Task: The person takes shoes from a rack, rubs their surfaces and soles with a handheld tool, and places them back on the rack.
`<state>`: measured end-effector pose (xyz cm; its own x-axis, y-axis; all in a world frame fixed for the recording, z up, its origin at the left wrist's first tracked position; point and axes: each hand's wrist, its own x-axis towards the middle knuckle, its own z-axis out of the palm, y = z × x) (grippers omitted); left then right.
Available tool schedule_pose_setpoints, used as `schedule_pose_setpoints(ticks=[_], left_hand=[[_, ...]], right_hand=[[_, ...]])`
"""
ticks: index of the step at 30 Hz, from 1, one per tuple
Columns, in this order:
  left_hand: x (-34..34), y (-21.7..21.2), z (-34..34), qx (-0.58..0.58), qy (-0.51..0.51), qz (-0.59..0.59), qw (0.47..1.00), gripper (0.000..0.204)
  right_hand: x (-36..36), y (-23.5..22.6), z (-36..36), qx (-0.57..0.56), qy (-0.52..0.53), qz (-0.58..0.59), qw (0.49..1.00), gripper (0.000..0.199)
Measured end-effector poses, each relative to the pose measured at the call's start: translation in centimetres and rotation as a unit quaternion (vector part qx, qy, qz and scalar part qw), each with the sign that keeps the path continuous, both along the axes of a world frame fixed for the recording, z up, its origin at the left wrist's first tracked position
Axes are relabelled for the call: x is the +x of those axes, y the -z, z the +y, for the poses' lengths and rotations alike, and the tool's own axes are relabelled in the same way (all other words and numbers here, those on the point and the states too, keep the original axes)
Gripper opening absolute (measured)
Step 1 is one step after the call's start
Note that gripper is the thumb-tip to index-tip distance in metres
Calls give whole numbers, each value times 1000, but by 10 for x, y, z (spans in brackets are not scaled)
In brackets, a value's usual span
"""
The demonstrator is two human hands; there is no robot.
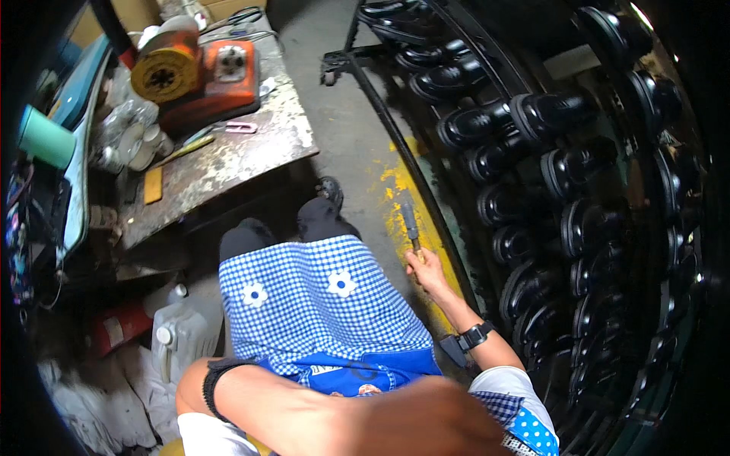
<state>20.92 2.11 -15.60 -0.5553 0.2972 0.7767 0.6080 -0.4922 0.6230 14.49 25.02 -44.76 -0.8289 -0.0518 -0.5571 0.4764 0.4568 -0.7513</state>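
Observation:
My right hand (427, 270) is closed around the yellowish handle of a slim hand tool (411, 223) with a dark grey far end, perhaps a brush; its exact kind is hard to make out. It is held beside my right knee, over yellow floor paint and close to the shoe rack. My left forearm crosses low in front of me, and my left hand (449, 418) is a close blur at the lower edge, its fingers not readable. Beneath it lies my blue checked apron (319, 296) with white flowers, spread over my lap.
To the right, a dark metal rack (403, 148) carries several rows of shiny black shoes (574, 171). At left stands a worn workbench (266, 140) with an orange machine (205, 83), a yellow block (153, 185) and scissors. A white jug (186, 334) sits at lower left.

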Motion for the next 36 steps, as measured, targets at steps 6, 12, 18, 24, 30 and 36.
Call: schedule_pose_setpoints(ticks=[6,12,18,24,30,36], left_hand=[[-24,68,-41,-53,-168,-171,969,29],[-64,176,-29,-217,-363,-311,851,36],[-77,222,-25,-285,-439,-240,817,36],[-79,222,-26,-300,-438,-185,827,37],[-79,221,-29,-322,-444,-170,819,37],[-79,222,-32,-319,-439,-165,824,35]], right_hand=[[-15,9,-8,-17,22,63,998,25],[-53,30,9,66,85,186,977,22],[-86,0,11,148,106,224,958,23],[-117,-18,16,245,91,266,928,21],[-155,-32,39,351,-12,473,808,33],[-212,-48,29,370,-145,463,792,63]])
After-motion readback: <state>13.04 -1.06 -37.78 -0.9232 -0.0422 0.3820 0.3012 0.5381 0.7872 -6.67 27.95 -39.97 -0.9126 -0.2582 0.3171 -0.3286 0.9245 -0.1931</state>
